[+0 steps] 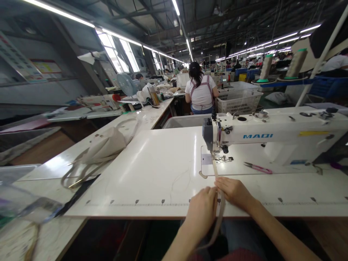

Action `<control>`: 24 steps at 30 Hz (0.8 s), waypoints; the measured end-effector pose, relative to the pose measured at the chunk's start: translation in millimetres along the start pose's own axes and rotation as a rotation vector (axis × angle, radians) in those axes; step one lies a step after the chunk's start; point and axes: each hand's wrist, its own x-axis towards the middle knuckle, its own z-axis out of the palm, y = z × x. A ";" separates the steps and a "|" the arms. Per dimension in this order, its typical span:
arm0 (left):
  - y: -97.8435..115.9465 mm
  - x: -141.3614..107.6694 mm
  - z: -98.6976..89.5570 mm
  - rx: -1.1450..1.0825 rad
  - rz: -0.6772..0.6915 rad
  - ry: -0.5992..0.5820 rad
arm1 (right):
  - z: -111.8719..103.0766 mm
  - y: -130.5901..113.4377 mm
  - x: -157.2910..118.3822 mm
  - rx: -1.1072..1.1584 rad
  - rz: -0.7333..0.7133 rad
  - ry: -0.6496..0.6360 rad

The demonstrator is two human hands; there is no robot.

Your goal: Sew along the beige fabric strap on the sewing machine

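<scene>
A narrow beige strap (222, 206) runs from under the needle area of the white sewing machine (258, 132) toward me and hangs over the table's front edge. My left hand (203, 206) is closed on the strap near the ruler markings. Just beyond it, my right hand (233, 190) pinches the same strap, its fingertips touching those of my left hand. Pink-handled thread snips (258, 168) lie on the machine bed, right of the needle.
Beige fabric pieces with straps (108, 143) lie on the left table. A person (201, 90) sits ahead, facing away, beside a white basket (239, 103). Thread cones (296, 65) stand at the right. Loose thread lies on the white tabletop (160, 156).
</scene>
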 end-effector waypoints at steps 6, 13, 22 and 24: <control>-56.2 70.3 26.6 -0.037 0.246 0.123 | 3.7 0.1 1.8 -0.005 -0.011 0.037; -64.1 84.0 30.1 0.014 0.269 0.110 | 1.5 -0.5 6.3 0.046 0.049 0.023; -63.0 100.5 33.0 0.093 0.220 0.114 | 2.4 0.1 6.6 0.046 0.100 -0.004; -62.7 99.5 34.4 0.093 0.207 0.117 | 3.9 0.2 6.5 0.045 0.103 -0.004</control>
